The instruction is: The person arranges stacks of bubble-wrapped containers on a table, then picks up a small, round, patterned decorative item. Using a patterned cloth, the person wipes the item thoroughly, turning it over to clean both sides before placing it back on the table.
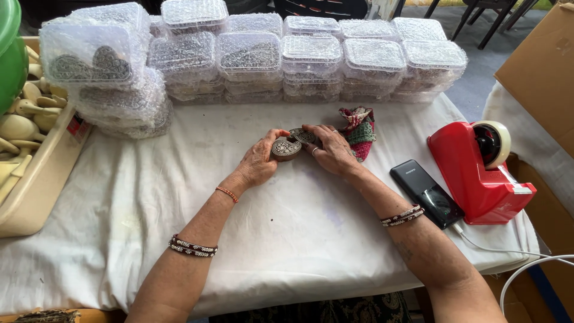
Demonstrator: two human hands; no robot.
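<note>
My left hand (258,161) holds a small round carved wooden box (285,148) on the white cloth. My right hand (332,151), with a ring on one finger, grips its carved round lid (304,136), tilted up just beside the box. Both hands meet at the middle of the table. Beaded bangles sit on both forearms. A red and green crocheted pouch (359,127) lies right behind my right hand.
Rows of bubble-wrapped parcels (311,57) are stacked along the far edge. A beige tray (27,200) with pale wooden pieces is at left. A black power bank (426,192) with a white cable and a red tape dispenser (478,170) lie at right. Cardboard boxes (541,66) stand far right.
</note>
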